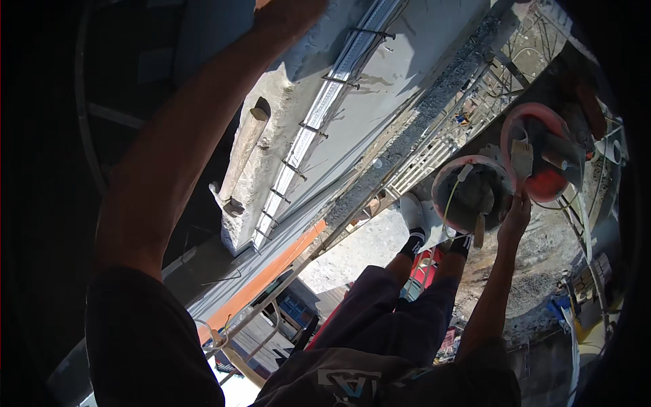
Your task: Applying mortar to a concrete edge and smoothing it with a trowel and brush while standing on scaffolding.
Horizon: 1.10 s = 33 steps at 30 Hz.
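Note:
My left arm reaches up across the view, and my left hand (290,12) is cut by the top edge beside a grey wall (400,64); its fingers do not show. My right hand (515,220) is closed on a flat, pale-bladed tool (521,160) whose exact kind I cannot make out. The tool stands over the edge of a red bucket (546,184). Just left of the hand is a second bucket (442,178) with a pinkish rim, grey stuff inside and a yellow-green cord over it. A white strip (310,132) runs along the wall's edge, held by several dark nails or clips.
Rough broken masonry (261,152) borders the strip on the left. An orange board (264,275) and metal tubes lie below the wall. My feet stand on a pale dusty platform (356,254) beside the buckets. Ground and rubble (529,298) show far below on the right.

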{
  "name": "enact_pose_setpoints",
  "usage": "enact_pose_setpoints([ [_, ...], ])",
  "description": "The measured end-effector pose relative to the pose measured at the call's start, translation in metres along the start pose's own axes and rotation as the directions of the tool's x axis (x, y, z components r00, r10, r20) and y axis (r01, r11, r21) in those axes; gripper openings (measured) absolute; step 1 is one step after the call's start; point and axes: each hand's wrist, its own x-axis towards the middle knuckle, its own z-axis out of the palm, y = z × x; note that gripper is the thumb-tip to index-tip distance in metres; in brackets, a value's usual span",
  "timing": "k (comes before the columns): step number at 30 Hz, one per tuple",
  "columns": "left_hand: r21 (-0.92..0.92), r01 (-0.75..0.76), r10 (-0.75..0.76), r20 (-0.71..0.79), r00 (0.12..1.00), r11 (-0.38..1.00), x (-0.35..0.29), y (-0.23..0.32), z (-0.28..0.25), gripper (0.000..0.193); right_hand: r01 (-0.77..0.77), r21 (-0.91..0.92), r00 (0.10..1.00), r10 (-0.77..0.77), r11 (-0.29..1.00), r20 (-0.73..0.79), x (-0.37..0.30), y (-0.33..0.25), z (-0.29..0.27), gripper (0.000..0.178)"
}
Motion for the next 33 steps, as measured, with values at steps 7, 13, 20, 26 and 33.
enact_pose_setpoints([
  [7,0.456,-0.166,0.423,-0.546,0.723,0.874,0.026,-0.014,0.024,0.042,-0.348,0.24,0.795,0.149,0.906,0.588,-0.246,-0.014,0.076,0.024],
  [13,0.326,-0.215,0.364,-0.514,0.777,0.92,0.027,-0.009,0.022,0.031,-0.158,-0.211,0.339,0.253,0.965,0.906,-0.364,-0.02,0.166,0.032],
  [20,0.148,-0.318,0.338,-0.623,0.706,0.936,0.038,0.005,0.031,0.035,0.104,-0.183,0.35,0.136,0.978,0.927,-0.419,0.028,0.253,0.034],
  [26,0.002,-0.413,0.29,-0.715,0.636,0.911,0.043,0.0,0.031,0.041,-0.199,0.006,0.601,0.117,0.98,0.791,-0.347,-0.101,0.204,0.027],
  [33,-0.273,-0.456,0.154,-0.695,0.703,0.847,0.012,0.003,0.012,0.049,0.04,0.186,0.831,-0.136,0.982,0.54,-0.331,-0.094,0.206,0.03],
])
